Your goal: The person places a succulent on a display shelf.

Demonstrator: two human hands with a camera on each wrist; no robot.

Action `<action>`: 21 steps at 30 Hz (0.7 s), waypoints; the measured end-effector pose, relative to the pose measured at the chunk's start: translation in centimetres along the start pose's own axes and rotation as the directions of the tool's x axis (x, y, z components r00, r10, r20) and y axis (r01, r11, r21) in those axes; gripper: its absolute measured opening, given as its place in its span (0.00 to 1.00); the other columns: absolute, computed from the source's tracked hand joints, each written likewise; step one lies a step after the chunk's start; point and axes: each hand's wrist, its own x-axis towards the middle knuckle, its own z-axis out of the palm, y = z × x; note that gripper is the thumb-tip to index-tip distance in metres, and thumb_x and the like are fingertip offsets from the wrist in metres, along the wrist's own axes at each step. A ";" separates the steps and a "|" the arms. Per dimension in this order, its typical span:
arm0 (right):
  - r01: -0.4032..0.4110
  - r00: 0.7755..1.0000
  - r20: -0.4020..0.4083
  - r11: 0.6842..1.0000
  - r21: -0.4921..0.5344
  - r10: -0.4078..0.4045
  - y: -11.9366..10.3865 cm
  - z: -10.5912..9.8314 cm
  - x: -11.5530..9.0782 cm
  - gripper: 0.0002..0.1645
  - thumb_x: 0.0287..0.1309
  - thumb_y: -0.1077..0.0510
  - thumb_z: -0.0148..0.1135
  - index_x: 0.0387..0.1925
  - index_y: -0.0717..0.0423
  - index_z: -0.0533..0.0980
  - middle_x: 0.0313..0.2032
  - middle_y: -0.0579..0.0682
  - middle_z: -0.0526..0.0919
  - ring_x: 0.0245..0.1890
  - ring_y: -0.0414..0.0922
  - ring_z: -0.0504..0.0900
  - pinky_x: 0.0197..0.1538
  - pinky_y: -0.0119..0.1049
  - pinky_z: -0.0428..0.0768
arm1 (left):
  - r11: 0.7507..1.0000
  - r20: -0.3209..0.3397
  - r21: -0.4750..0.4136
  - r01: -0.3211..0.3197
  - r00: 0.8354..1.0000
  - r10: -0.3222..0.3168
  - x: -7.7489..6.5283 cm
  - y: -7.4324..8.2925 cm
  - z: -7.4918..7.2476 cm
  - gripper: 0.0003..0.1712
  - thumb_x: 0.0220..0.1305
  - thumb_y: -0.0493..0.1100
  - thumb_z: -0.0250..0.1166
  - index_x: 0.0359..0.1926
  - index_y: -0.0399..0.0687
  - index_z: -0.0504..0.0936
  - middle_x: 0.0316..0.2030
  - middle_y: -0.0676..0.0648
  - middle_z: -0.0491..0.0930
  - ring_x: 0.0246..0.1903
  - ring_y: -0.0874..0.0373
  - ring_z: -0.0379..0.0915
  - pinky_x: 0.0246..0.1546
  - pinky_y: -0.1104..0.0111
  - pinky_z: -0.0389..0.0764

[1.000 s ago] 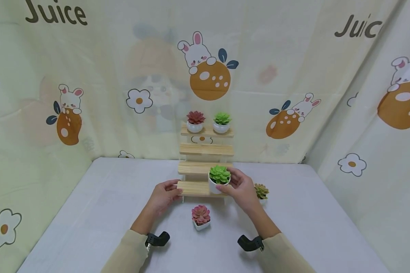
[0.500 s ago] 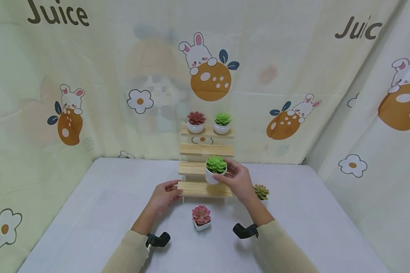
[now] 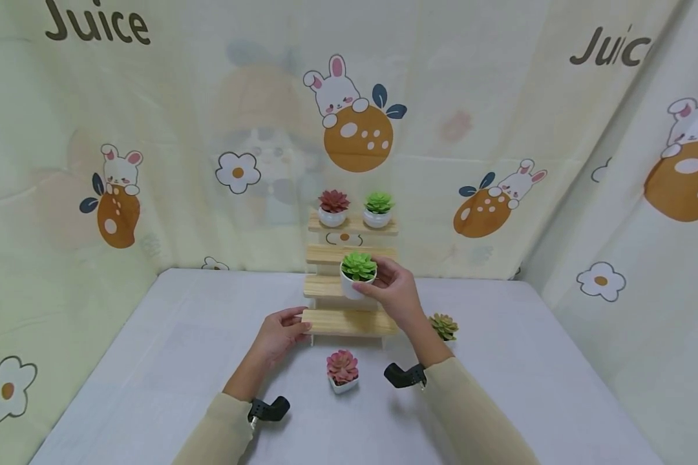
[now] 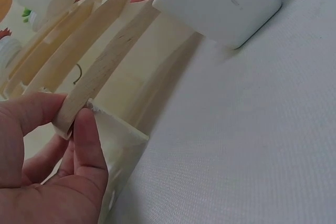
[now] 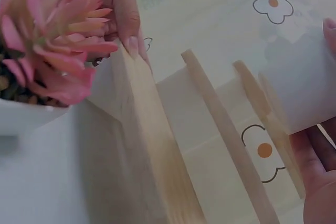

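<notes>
Green succulent in white pot (image 3: 359, 266): from head view, held roughly upright before middle boards (image 3: 324, 285) of wooden stand (image 3: 349, 321), pinched in right hand (image 3: 397, 292); apparently a placing step, next asking for gentle, level lowering onto a board. Underneath, white table (image 3: 209, 361); behind, curtain with rabbit print (image 3: 180, 97). From left wrist view, pinching grip of left hand (image 4: 58, 192) on end of lowest board (image 4: 105, 64). From right wrist view, near third board (image 5: 257, 98); no way to tell contact.
</notes>
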 end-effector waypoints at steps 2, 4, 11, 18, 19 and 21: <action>0.008 1.000 -0.003 1.000 0.005 -0.008 -0.1 0.2 0.3 0.37 0.51 0.61 0.80 0.63 0.57 0.77 0.60 0.59 0.82 0.55 0.44 0.84 0.54 0.29 0.85 | 1.000 0.006 -0.001 -0.003 1.000 0.003 0.0 -0.1 0.0 0.27 0.66 0.28 0.65 0.65 0.32 0.75 0.45 0.39 0.81 0.38 0.56 0.81 0.41 0.67 0.88; 0.016 1.000 -0.007 1.000 -0.003 -0.016 -0.4 0.4 0.7 0.36 0.51 0.60 0.80 0.63 0.57 0.77 0.60 0.59 0.83 0.56 0.44 0.84 0.54 0.28 0.85 | 1.000 0.007 -0.001 -0.008 1.000 0.008 0.0 -0.1 0.1 0.26 0.66 0.28 0.65 0.65 0.31 0.75 0.45 0.39 0.81 0.38 0.56 0.81 0.41 0.66 0.89; 0.049 0.998 -0.030 0.998 -0.025 -0.050 -1.3 1.2 2.5 0.37 0.52 0.60 0.79 0.64 0.58 0.77 0.60 0.60 0.82 0.59 0.50 0.83 0.55 0.27 0.84 | 1.000 0.002 -0.020 -0.009 1.000 0.009 0.0 0.0 0.0 0.27 0.66 0.28 0.65 0.65 0.32 0.75 0.45 0.39 0.81 0.38 0.57 0.81 0.40 0.67 0.88; 0.065 0.997 -0.031 0.998 -0.016 -0.065 -2.0 2.1 4.3 0.35 0.51 0.58 0.80 0.62 0.57 0.78 0.59 0.58 0.84 0.58 0.47 0.84 0.54 0.27 0.84 | 1.000 0.010 -0.026 -0.001 1.000 0.002 0.1 -0.2 -0.1 0.26 0.66 0.28 0.65 0.65 0.34 0.76 0.46 0.39 0.82 0.39 0.57 0.82 0.41 0.66 0.88; 0.069 0.997 -0.027 0.998 -0.012 -0.069 -2.0 2.2 4.5 0.35 0.51 0.59 0.80 0.62 0.58 0.78 0.58 0.59 0.84 0.58 0.48 0.84 0.54 0.28 0.84 | 1.000 0.009 -0.026 -0.001 1.000 0.002 0.2 -0.2 -0.1 0.26 0.66 0.28 0.65 0.65 0.34 0.76 0.46 0.39 0.82 0.38 0.57 0.82 0.41 0.66 0.88; 0.076 0.997 -0.019 0.997 -0.008 -0.076 -2.0 2.4 4.9 0.35 0.51 0.59 0.80 0.62 0.58 0.78 0.58 0.59 0.84 0.57 0.48 0.84 0.53 0.29 0.85 | 1.000 0.012 -0.020 -0.005 1.000 0.005 0.1 -0.2 0.0 0.26 0.66 0.28 0.65 0.65 0.34 0.76 0.46 0.39 0.82 0.38 0.57 0.82 0.41 0.66 0.88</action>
